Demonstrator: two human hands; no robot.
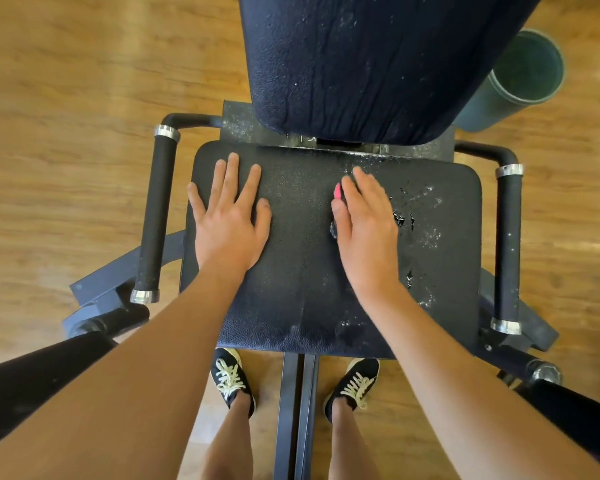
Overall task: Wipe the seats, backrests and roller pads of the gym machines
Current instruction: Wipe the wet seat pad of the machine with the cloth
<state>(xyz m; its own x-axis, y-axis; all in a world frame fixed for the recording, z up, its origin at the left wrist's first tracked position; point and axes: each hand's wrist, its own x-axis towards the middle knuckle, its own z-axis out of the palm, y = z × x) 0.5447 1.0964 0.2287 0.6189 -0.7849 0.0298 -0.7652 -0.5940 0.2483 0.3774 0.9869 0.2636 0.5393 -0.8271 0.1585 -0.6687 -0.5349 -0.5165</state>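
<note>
The right hand (364, 223) lies flat, fingers nearly straight and close together, pressing a small bright pink wiping thing (337, 192) onto the seat. Only a sliver of the pink shows beside the thumb, and I cannot tell what it is made of. The left hand (229, 216) holds nothing; it rests palm down with its fingers spread, well left of the right hand.

Both hands are on the black, grained, padded square seat (302, 271) of a gym machine. White flecks and wet-looking spots (423, 216) mark the seat just right of the right hand. Behind the seat rises the black padded backrest (361, 64), creased and also flecked with white.

A black foam-covered handle with silver end rings (156, 216) runs along the seat's left side, and its twin (508, 247) along the right. Black roller pads show at the lower left (32, 379) and lower right (575, 414). A dark green open cylinder (520, 74) lies on the light wooden plank floor (66, 133) beside the backrest. Below the seat stand the person's black shoes with pale laces (231, 379).
</note>
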